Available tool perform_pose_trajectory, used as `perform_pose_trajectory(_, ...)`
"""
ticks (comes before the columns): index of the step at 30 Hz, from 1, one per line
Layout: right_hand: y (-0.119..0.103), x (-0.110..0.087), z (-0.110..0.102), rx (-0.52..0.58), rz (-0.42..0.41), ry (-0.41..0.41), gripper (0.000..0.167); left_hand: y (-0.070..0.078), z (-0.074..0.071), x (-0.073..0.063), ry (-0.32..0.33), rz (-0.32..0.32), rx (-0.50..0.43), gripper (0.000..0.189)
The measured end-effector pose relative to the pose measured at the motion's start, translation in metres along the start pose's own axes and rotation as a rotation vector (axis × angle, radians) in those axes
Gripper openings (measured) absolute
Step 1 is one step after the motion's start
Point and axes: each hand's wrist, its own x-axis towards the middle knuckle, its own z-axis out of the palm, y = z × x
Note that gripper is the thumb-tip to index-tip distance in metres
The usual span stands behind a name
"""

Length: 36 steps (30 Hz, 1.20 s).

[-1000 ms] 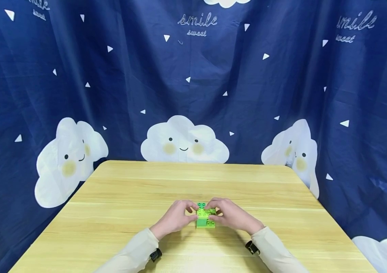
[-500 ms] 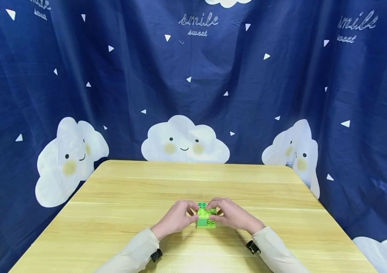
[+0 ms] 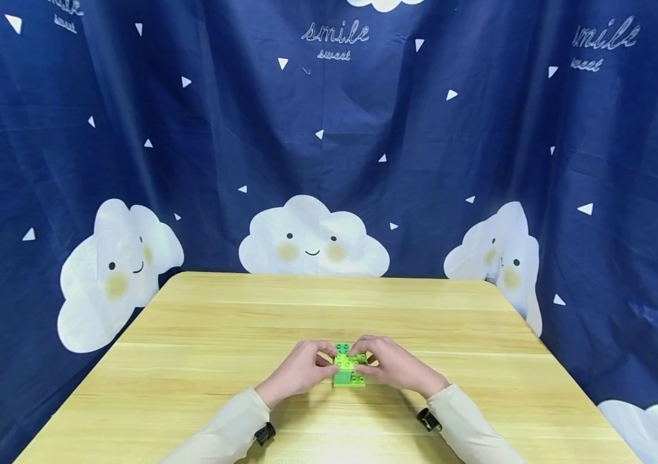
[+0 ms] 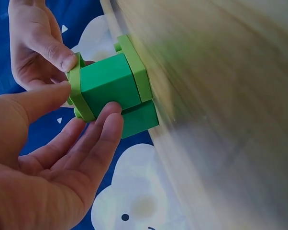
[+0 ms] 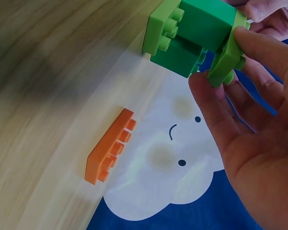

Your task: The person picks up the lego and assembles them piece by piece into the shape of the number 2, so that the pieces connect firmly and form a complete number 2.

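A small stack of toy building blocks stands on the table between both hands. Its base is a flat light green block [image 4: 137, 67], bearing a dark green block [image 4: 110, 79]. A second dark green block [image 5: 177, 56] sits at table level behind. On top lies another flat light green block [image 5: 226, 60], which overhangs toward the right. My left hand [image 3: 299, 367] pinches this top block's left end, thumb at front, with fingertips also along the dark green side. From the other side, my right hand [image 3: 392, 364] pinches its overhanging end between thumb and fingers.
An orange studded block [image 5: 110, 146] lies on the table in the right wrist view; the head view does not show it. The wooden table [image 3: 218, 309] reaches back to a dark blue curtain [image 3: 329, 154] with clouds.
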Motion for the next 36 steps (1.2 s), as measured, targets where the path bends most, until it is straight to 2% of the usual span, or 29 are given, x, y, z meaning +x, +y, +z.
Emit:
perform_pose_trajectory(18,0.0,0.001,-0.002,-0.033,0.039,0.002,0.022,-0.001,0.001,0.0,0.012,0.011,-0.017,0.023)
perform_pose_trajectory(29,0.017,0.01,-0.002,0.093,0.093,0.036,0.033,-0.001,0.003,-0.001,0.016,0.013,0.001,0.025)
perform_pose_trajectory(36,0.03,0.022,-0.002,0.126,0.068,0.055,0.034,-0.002,0.003,0.001,0.017,0.022,0.002,0.024)
